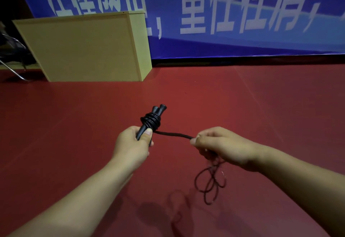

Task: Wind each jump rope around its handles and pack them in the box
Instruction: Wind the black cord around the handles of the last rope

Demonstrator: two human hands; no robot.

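Note:
My left hand [133, 144] grips the two black handles [157, 110] of a jump rope, held side by side and pointing up and away. Several turns of black rope [150, 121] are wound around the handles just above my thumb. A short taut stretch of rope [173, 135] runs from the coil to my right hand [222, 146], which pinches it between thumb and fingers. The loose remainder of the rope [210, 182] hangs in loops below my right hand over the red floor.
A tan cardboard box [87, 50] stands on the red floor [242, 96] at the back left, against a blue banner [224, 12] with white characters. A metal chair leg [13, 70] shows at the far left edge.

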